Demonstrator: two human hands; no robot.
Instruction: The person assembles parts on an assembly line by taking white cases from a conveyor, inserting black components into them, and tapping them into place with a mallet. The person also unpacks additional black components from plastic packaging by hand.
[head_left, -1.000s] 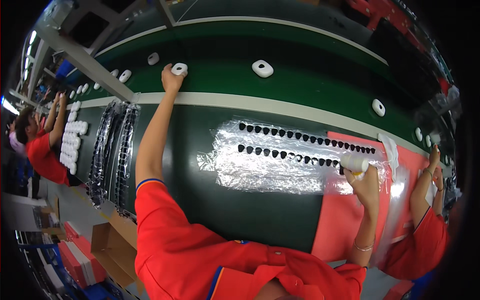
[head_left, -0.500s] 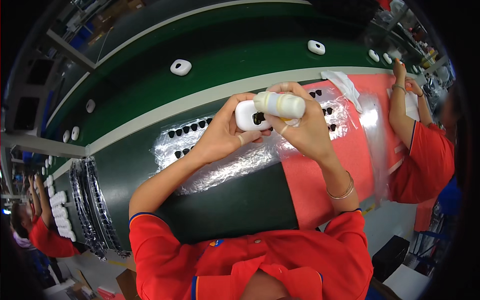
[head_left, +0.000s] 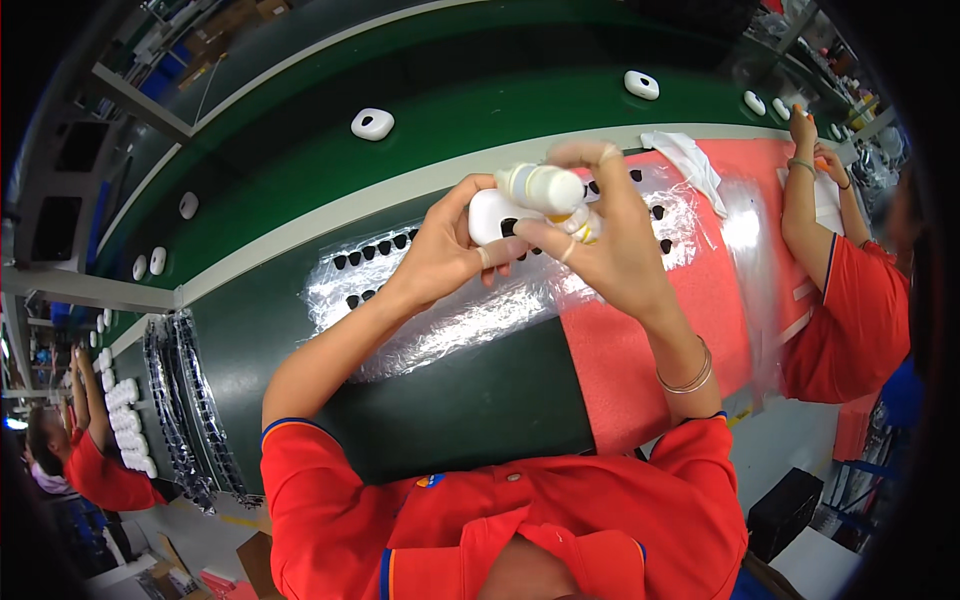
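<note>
My left hand is closed around a white rounded plastic housing, fingers along its left side and thumb below. A black piece shows on the housing's face, and my right thumb touches its edge. My right hand also holds a white cylindrical bottle with bands around it, tilted above the housing; its index finger is raised and slightly blurred. Finger covers wrap several of my fingertips. Below my hands lies clear plastic film bearing rows of small black pieces.
Beyond the bench, a green conveyor belt carries white housings. A pink mat covers the right side, with a white cloth at its far edge. Black strips in film lie left. Co-workers in red sit on both sides.
The opening that showed inner detail now shows plain black, with my right thumb against it. The bottle has shifted left and up. Housings on the belt have moved slightly right.
</note>
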